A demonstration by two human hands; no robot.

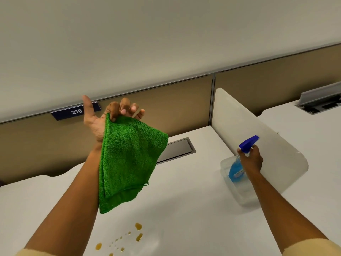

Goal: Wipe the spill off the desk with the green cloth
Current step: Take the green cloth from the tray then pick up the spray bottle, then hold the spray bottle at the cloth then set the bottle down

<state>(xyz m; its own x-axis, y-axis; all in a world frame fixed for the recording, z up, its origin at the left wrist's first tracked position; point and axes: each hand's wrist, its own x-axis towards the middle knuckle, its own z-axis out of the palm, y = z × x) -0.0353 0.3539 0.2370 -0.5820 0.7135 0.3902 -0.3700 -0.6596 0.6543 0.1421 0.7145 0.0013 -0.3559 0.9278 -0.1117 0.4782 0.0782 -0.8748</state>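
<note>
My left hand (108, 115) is raised above the desk, palm up, fingers pinching the top edge of the green cloth (127, 159), which hangs folded down along my forearm. Below it, near the front of the white desk (184, 209), lies the spill (129, 239): several amber drops and small puddles. My right hand (251, 159) grips the neck of a spray bottle (238, 165) with a blue trigger head and blue liquid. The bottle stands inside a clear plastic bin (238, 187) at the right.
A translucent divider panel (258, 145) rises just behind the bin. A grey cable hatch (177, 150) sits flush in the desk at the back. A beige partition with a "216" label (76, 112) bounds the far edge. A neighbouring desk (304, 135) lies to the right.
</note>
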